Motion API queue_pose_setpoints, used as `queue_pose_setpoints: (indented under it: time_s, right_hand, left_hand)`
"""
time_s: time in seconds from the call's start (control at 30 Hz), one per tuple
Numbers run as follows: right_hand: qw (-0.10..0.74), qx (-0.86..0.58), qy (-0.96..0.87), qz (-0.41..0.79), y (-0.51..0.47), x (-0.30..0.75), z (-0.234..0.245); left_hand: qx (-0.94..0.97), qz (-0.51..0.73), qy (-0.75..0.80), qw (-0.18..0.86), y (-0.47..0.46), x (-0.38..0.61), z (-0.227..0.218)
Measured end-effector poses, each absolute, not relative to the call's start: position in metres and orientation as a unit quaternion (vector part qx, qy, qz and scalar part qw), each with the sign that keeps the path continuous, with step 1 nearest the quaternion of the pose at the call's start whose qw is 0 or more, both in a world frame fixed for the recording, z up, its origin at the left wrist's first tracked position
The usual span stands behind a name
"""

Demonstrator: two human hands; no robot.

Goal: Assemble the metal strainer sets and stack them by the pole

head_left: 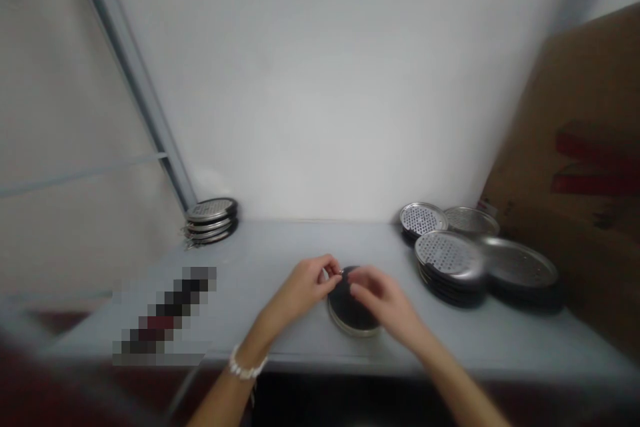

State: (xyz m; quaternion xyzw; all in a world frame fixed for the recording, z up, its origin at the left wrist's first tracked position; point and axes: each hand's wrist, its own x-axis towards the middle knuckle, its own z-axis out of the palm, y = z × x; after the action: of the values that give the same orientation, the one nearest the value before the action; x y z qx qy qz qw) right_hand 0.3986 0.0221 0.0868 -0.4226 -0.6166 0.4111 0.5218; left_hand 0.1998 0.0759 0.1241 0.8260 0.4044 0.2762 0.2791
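In front of me at the table's near side lies a round, black-faced disc [345, 310] with a pale metal rim. My left hand [315, 277] is at its far left edge, thumb and forefinger pinched on a small shiny metal piece [341, 272] whose exact kind is too small to make out. My right hand [377, 290] hovers over the disc's right part, slightly blurred. Its fingers are curved, the thumb stands a little apart from them, and nothing shows between them.
At the back left stands a stack of round metal graters [213, 213] with small chains or rings at their edges. More perforated round graters [447, 257] are piled on the right, beside a large cardboard box [575, 227]. A pixelated dark item [170, 310] lies at left on the table [270, 247].
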Motion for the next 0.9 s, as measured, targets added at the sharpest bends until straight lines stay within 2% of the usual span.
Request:
queue_pose_setpoints:
  time_s: [0.37, 0.6, 0.7, 0.9]
  right_hand:
    - [0.575, -0.419, -0.558, 0.428, 0.018, 0.393, 0.095]
    - [0.569, -0.453, -0.556, 0.403, 0.018, 0.397, 0.099]
    - [0.571, -0.459, -0.549, 0.402, 0.019, 0.399, 0.1]
    - [0.59, -0.428, -0.52, 0.446, 0.021, 0.402, 0.1]
  left_hand:
    - [0.844, 0.3, 0.353, 0.27, 0.055, 0.217, 0.131]
    - [0.819, 0.358, 0.343, 0.289, 0.053, 0.22, 0.135]
    - [0.798, 0.382, 0.34, 0.319, 0.055, 0.222, 0.131]
    - [0.711, 0.414, 0.339, 0.457, 0.065, 0.222, 0.119]
